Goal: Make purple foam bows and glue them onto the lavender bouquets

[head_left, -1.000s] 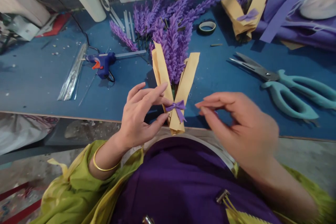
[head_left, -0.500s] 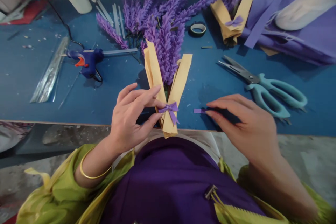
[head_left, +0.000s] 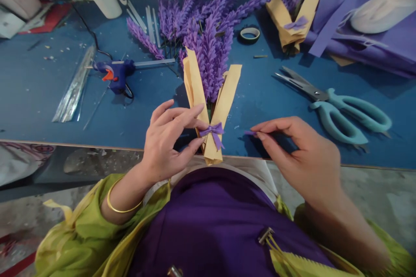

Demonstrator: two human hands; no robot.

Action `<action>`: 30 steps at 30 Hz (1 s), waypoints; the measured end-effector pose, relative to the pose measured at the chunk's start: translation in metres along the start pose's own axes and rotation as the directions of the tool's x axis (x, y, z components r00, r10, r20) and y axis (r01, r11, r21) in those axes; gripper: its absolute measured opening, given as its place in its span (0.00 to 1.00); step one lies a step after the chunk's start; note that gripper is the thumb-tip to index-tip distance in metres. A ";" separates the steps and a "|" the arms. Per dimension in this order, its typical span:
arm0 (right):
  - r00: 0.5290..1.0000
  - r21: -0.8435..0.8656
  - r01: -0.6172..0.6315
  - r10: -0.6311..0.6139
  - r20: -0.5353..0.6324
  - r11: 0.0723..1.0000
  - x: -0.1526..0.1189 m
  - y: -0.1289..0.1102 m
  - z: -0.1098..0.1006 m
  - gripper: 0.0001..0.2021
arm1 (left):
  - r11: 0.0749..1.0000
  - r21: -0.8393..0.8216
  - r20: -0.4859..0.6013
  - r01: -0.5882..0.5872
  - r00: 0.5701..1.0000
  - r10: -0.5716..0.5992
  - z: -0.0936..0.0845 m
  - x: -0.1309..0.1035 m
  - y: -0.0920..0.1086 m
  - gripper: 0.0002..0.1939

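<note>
A small bouquet of purple lavender flowers [head_left: 212, 67] in a folded tan paper wrap [head_left: 227, 91] lies in front of me at the table's near edge. Across the wrap's narrow lower part sits a purple bow [head_left: 212, 132]. My left hand [head_left: 173, 138] pinches the bow's left end between thumb and fingers, its other fingers raised. To the right of the bouquet, my right hand [head_left: 297, 151] holds a short purple strip [head_left: 250, 133] between thumb and forefinger, just above the table and apart from the bow.
Open scissors [head_left: 331, 99] with turquoise handles lie at right. A blue glue gun [head_left: 115, 73] and a clear plastic packet [head_left: 74, 86] lie at left. Further back are a tape roll [head_left: 249, 34], another wrapped bouquet [head_left: 292, 26], loose lavender stems [head_left: 182, 13] and purple sheets [head_left: 338, 4].
The purple strip has turned in my right fingers and looks narrower now. My left hand stays at the bow. The whole view has shifted slightly.
</note>
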State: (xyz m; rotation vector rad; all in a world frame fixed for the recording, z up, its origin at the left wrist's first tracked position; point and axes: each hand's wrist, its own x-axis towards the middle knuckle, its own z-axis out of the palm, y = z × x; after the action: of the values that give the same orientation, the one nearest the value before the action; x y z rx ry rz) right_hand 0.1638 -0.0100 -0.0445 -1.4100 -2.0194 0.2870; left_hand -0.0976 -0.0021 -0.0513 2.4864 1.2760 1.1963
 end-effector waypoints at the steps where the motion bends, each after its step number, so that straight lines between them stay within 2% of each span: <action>1: 0.999 0.015 -0.014 0.015 -0.041 1.000 -0.001 -0.005 0.001 0.03 | 1.000 -0.002 -0.003 0.000 1.000 0.000 0.000 0.000 0.000 0.29; 7: 0.991 0.061 0.029 -0.021 -0.131 0.998 0.001 -0.038 0.014 0.04 | 1.000 -0.003 -0.012 0.009 1.000 -0.009 0.001 0.000 0.000 0.27; 10: 0.980 0.053 0.132 -0.122 -0.160 0.990 0.006 -0.046 0.022 0.06 | 1.000 0.001 -0.015 0.012 1.000 -0.012 0.001 0.000 -0.001 0.26; 15: 0.917 -0.074 0.351 -0.359 -0.173 0.933 0.012 -0.049 0.029 0.09 | 1.000 -0.018 -0.023 -0.005 1.000 0.004 0.001 0.000 -0.003 0.27; 18: 0.868 -0.202 0.413 -0.451 -0.209 0.888 0.013 -0.050 0.028 0.11 | 1.000 -0.025 -0.025 -0.004 1.000 0.003 0.001 0.001 -0.003 0.26; 21: 0.836 -0.287 0.436 -0.502 -0.222 0.853 0.010 -0.052 0.028 0.09 | 0.999 -0.039 -0.030 0.001 1.000 -0.003 0.001 0.001 -0.002 0.26; 26: 0.855 -0.339 0.421 -0.493 -0.160 0.841 0.007 -0.055 0.028 0.05 | 0.998 -0.065 -0.022 0.019 1.000 -0.020 0.001 0.003 -0.001 0.26; 30: 0.869 -0.354 0.411 -0.479 -0.128 0.840 0.009 -0.058 0.027 0.07 | 0.997 -0.077 -0.024 0.018 1.000 -0.020 0.000 0.004 -0.001 0.26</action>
State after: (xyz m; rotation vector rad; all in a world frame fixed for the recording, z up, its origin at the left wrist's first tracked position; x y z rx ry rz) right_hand 0.1010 -0.0199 -0.0315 -1.0360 -2.2024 -0.3957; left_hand -0.0966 0.0016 -0.0496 2.4077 1.2331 1.2510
